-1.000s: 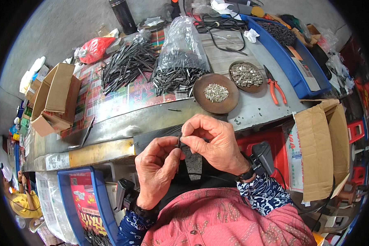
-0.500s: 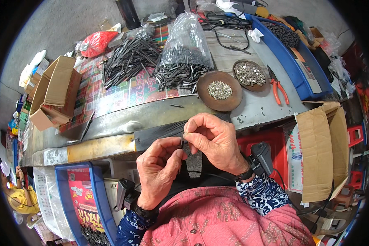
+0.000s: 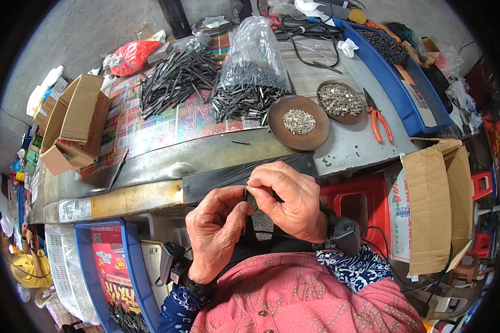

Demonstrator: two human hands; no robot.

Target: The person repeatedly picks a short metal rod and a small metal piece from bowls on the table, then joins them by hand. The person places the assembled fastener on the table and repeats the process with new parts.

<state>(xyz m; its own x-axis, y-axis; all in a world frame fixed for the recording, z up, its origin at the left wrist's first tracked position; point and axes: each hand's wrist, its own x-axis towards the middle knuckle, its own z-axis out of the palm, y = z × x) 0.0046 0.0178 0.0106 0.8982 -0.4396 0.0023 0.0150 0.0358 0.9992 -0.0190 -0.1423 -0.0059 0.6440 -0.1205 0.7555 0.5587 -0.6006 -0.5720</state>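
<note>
Over my lap, just off the table's front edge, my left hand (image 3: 219,230) pinches a thin, dark stick-like piece (image 3: 245,194) upright between thumb and fingers. The fingertips of my right hand (image 3: 288,204) are closed at the top end of that piece; whatever they pinch is too small to make out. Beyond my hands, a round brown dish (image 3: 279,133) holds small silvery pins (image 3: 299,121). A second dish (image 3: 362,119) beside it carries flat metal bits (image 3: 339,100). Black sticks lie in a heap (image 3: 175,80), and more spill from a clear plastic bag (image 3: 255,53).
Red-handled pliers (image 3: 379,123) lie right of the dishes, near a long blue tray (image 3: 422,114). One dark stick (image 3: 240,142) lies near the table edge. Cardboard boxes stand left (image 3: 80,114) and right (image 3: 433,205). A blue bin (image 3: 133,250) sits low left, a red stool (image 3: 366,202) right.
My right hand has lowered slightly and its wrist has turned, with the fingertips still at the top of the dark piece. My left hand has barely moved.
</note>
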